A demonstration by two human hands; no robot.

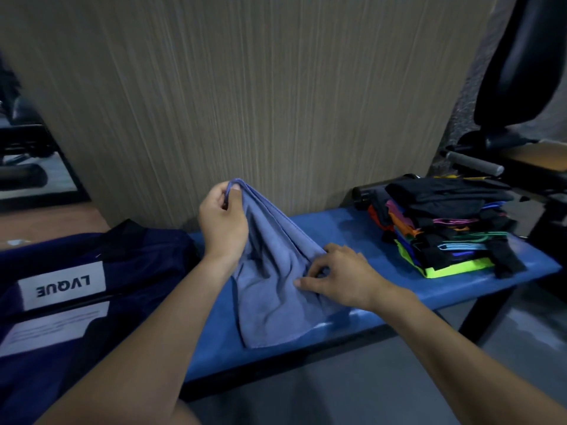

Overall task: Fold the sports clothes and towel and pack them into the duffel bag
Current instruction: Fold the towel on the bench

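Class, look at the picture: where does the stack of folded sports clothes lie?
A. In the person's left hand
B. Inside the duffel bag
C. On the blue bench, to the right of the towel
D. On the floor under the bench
C: the stack of folded clothes sits on the blue bench, right of the towel, which both hands hold.

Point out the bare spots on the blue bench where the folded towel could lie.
Bare bench shows between the towel and the clothes stack, also along the near edge under the left forearm. The right end is crowded by the stack; the duffel bag crowds the left.
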